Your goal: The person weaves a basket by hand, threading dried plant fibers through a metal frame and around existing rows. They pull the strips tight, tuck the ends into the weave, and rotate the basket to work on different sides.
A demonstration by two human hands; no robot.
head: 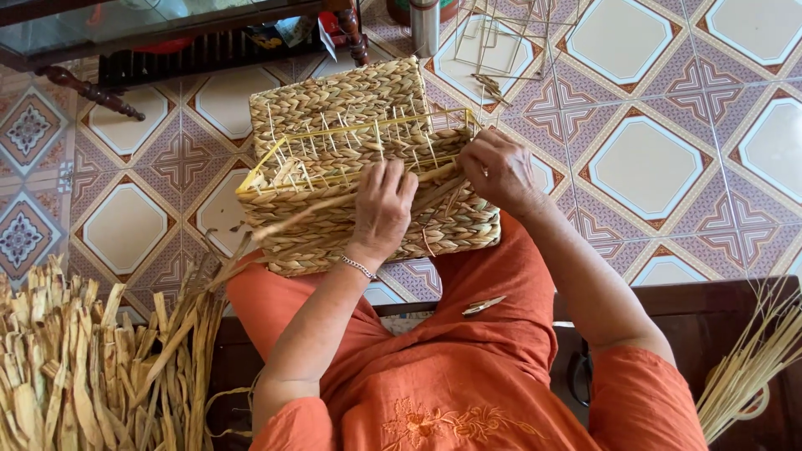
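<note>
A half-woven basket (368, 159) of braided dried fibre rests on the person's lap, tipped over the patterned tile floor (660, 159), its yellow wire frame (276, 154) still bare at the upper rim. The left hand (383, 209) lies on the weave, fingers curled down and pressing a loose strand (309, 207). The right hand (499, 169) pinches the braid at the basket's right edge — fingers nearly closed. Dried strips (92, 359) pile at the floor's lower left; open tiles lie to the right

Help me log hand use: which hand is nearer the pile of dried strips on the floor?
Left. The left hand presses the woven basket on the side toward the pile of dried strips; the right hand is farther away.
</note>
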